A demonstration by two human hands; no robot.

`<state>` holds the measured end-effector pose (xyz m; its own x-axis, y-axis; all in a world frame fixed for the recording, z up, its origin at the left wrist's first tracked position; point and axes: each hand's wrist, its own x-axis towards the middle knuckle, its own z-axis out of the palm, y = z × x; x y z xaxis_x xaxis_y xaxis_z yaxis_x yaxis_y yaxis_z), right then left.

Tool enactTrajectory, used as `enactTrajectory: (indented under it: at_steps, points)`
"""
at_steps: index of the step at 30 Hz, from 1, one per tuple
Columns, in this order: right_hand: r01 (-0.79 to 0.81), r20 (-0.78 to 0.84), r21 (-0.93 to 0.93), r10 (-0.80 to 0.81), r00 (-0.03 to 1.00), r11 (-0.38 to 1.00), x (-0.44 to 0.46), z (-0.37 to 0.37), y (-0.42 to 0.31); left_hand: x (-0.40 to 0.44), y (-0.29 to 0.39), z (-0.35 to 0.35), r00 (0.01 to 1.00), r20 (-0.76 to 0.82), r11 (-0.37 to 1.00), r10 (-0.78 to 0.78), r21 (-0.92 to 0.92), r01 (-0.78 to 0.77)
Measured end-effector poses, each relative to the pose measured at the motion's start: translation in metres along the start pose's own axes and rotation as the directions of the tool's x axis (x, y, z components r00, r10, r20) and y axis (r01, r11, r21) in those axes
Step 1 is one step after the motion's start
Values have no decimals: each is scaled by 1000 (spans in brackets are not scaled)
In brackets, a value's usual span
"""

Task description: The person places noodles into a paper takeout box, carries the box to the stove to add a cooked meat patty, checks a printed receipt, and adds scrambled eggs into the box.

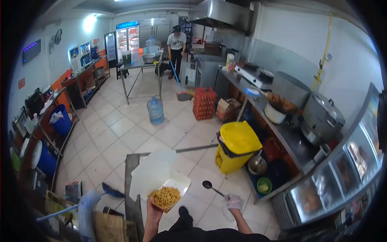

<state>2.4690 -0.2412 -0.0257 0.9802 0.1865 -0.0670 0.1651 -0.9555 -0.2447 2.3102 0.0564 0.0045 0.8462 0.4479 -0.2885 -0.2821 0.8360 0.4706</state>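
Observation:
An open takeout box (180,182) rests in my left hand (152,210), whose fingers are wrapped round its near lower side. Its pale lid (151,169) is folded back toward the far left. Yellow-brown food (164,197), looking like fried rice or short noodles, fills the near part of the box. My right hand (233,201), in a clear plastic glove, is closed round the handle of a black ladle (207,184). The ladle points to the left, its bowl apart from the box. I cannot make out whether anything lies in the bowl.
To the right stand a yellow lidded bin (240,138), a steel counter (290,149) with large pots (322,115), and a glass-front display case (342,169). Ahead are a water jug (155,111), a red stack (204,103) and a person (176,42) holding a broom (177,78).

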Motion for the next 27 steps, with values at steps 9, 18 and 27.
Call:
enactTrajectory:
  at_steps: [9,18,27]
  points:
    - [-195,-49,-11,194,980,981,217,16,24,307,6,108,990,132,999,-40,20,38]
    - [-184,-187,-16,178,966,983,488,66,12,583,-34,237,969,173,984,-176,27,174]
    - [-63,-419,92,96,903,994,832,-61,-77,801,-35,320,978,194,994,-72,93,54]
